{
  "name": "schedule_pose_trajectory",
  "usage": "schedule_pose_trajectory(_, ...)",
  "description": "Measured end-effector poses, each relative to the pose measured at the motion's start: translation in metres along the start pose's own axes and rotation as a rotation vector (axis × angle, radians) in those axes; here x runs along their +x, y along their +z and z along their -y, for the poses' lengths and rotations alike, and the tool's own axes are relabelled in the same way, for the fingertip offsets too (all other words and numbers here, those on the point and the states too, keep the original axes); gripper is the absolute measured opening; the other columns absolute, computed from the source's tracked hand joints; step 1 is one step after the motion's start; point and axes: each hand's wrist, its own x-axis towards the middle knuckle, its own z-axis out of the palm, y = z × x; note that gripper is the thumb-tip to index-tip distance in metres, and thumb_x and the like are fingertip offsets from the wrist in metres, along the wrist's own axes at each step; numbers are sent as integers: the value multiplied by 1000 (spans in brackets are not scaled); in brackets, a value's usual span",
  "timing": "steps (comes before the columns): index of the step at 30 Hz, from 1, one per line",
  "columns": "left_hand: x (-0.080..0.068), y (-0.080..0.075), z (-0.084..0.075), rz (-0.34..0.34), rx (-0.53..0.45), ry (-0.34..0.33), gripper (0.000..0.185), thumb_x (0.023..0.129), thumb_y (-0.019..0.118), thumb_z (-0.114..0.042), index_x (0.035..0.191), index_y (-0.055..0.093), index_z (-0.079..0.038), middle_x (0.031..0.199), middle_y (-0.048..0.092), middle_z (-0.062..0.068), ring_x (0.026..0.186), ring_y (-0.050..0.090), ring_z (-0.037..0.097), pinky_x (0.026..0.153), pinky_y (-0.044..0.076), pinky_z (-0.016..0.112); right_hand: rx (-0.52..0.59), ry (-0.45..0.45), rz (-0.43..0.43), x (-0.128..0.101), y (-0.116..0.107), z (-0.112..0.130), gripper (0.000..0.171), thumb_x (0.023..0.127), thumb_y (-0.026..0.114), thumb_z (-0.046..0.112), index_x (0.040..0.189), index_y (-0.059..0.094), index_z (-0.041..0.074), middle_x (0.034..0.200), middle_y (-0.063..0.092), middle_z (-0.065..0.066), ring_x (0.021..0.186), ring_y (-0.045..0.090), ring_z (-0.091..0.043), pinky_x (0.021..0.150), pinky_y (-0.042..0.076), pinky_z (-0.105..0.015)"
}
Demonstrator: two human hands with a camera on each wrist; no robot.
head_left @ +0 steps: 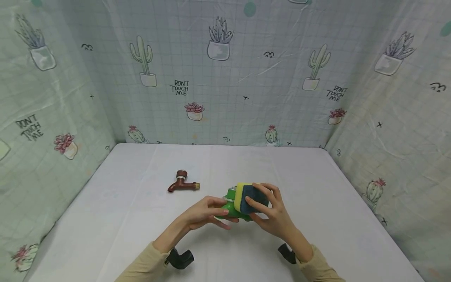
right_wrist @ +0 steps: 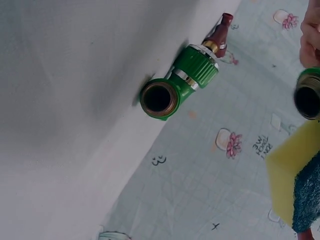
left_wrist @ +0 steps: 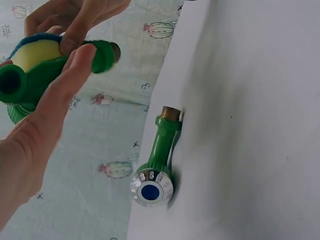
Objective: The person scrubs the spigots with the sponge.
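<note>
- Above the white table [head_left: 137,223], near its middle, your two hands meet over one job, both raised clear of the tabletop.
- Your left hand [head_left: 208,214] has its fingers and thumb wrapped lightly about the held green tap [head_left: 235,211], which sits just in front of that hand.
- Your right hand [head_left: 275,213] grips the sponge [head_left: 251,199], fingers bent over its dark blue scouring side.
- You have the sponge's yellow side turned toward the held green tap; the two appear to touch.
- Seen from your left wrist, the held green tap shows a round open mouth at one end and a brass threaded end at the other.
- Beyond your hands, a second green tap [left_wrist: 161,145] lies on the tabletop, with a clear-rimmed, blue-centred knob and a brass thread; your hands mostly hide it from the head view.
- Farther back and to your left, a brown tap [head_left: 181,184] lies on the table, its gold end pointing right.
- Around the table hangs a cloth [head_left: 225,105] printed with potted cacti.
</note>
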Motion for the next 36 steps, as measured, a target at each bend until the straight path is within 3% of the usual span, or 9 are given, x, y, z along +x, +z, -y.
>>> schedule_pose_trajectory(5, -2, -4, 0, 29, -7, 12, 37, 94, 44, -12, 127, 44, 4, 113, 61, 4, 99, 62, 22, 80, 50, 52, 16, 17, 12, -4, -3, -2, 32, 87, 52, 35, 111, 62, 16, 122, 48, -21, 108, 39, -34, 81, 43, -42)
schedule_pose_trajectory(9, -2, -4, 0, 7, 44, 17, 39, 94, 44, -13, 126, 43, 8, 114, 60, 7, 98, 63, 22, 78, 50, 52, 26, 18, 21, -3, -6, -2, 32, 88, 52, 35, 111, 62, 16, 123, 48, -21, 108, 39, -34, 81, 43, -42)
schedule_pose_trajectory(15, -3, 2, -3, -84, 163, 7, 44, 88, 55, -13, 123, 45, 11, 111, 60, 19, 92, 65, 23, 75, 49, 55, -10, -6, 32, 5, -7, 2, 33, 88, 52, 37, 112, 62, 18, 123, 48, -20, 107, 40, -35, 81, 42, -45)
schedule_pose_trajectory(20, -4, 8, -7, -175, 186, -61, 41, 84, 60, -12, 117, 52, 10, 107, 61, 25, 82, 67, 21, 72, 51, 52, -71, -37, 36, 13, -6, 6, 31, 88, 50, 38, 111, 62, 20, 121, 50, -20, 105, 41, -37, 81, 41, -47)
schedule_pose_trajectory(23, -4, 10, -8, -189, 197, -89, 39, 84, 60, -11, 116, 53, 10, 108, 58, 30, 80, 68, 22, 70, 53, 47, -77, -45, 40, 15, -5, 8, 31, 89, 47, 37, 111, 62, 20, 121, 50, -20, 105, 40, -37, 82, 40, -48)
schedule_pose_trajectory(31, -5, 11, -7, -194, 215, -118, 40, 84, 60, -13, 117, 53, 9, 110, 58, 26, 80, 68, 22, 70, 55, 41, -52, -50, 60, 22, -3, 11, 30, 88, 50, 35, 113, 61, 22, 122, 50, -18, 107, 40, -36, 80, 42, -49)
schedule_pose_trajectory(36, -4, 6, -6, -212, 238, -85, 40, 84, 60, -11, 118, 52, 8, 111, 57, 19, 79, 67, 20, 70, 54, 43, -10, -39, 71, 22, -6, 6, 31, 89, 49, 35, 113, 60, 21, 123, 48, -18, 108, 39, -36, 78, 45, -48)
